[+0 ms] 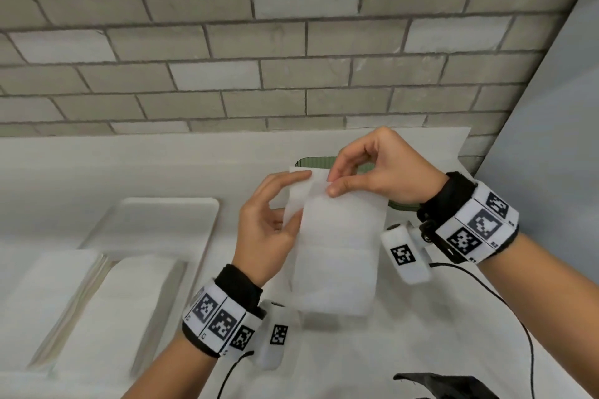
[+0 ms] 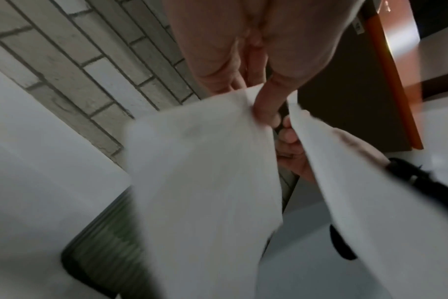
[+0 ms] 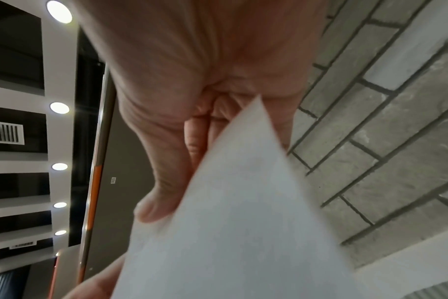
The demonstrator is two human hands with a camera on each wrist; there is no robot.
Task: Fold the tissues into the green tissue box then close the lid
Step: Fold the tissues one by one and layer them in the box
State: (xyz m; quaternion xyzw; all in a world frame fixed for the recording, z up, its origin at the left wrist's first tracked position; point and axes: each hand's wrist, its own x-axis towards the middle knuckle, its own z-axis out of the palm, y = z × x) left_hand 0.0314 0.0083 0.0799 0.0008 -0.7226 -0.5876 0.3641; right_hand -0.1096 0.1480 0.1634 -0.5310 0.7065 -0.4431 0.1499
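I hold a white tissue (image 1: 340, 253) up in the air over the white table; it hangs down with fold creases across it. My right hand (image 1: 334, 185) pinches its top edge between thumb and forefinger. My left hand (image 1: 291, 204) holds its left edge, forefinger stretched along the top corner. The green tissue box (image 1: 316, 161) stands behind the tissue, mostly hidden; only ribbed green edges show. In the left wrist view the tissue (image 2: 205, 182) hangs above the box (image 2: 108, 248), pinched by my left hand (image 2: 266, 115). In the right wrist view my right hand (image 3: 171, 202) grips the tissue (image 3: 243, 222).
A white tray (image 1: 207, 236) lies at the left with a stack of flat tissues (image 1: 64, 301) on it. A grey brick wall (image 1: 291, 42) rises behind the table. A black cable (image 1: 505, 301) and a dark object (image 1: 447, 385) lie near the front right.
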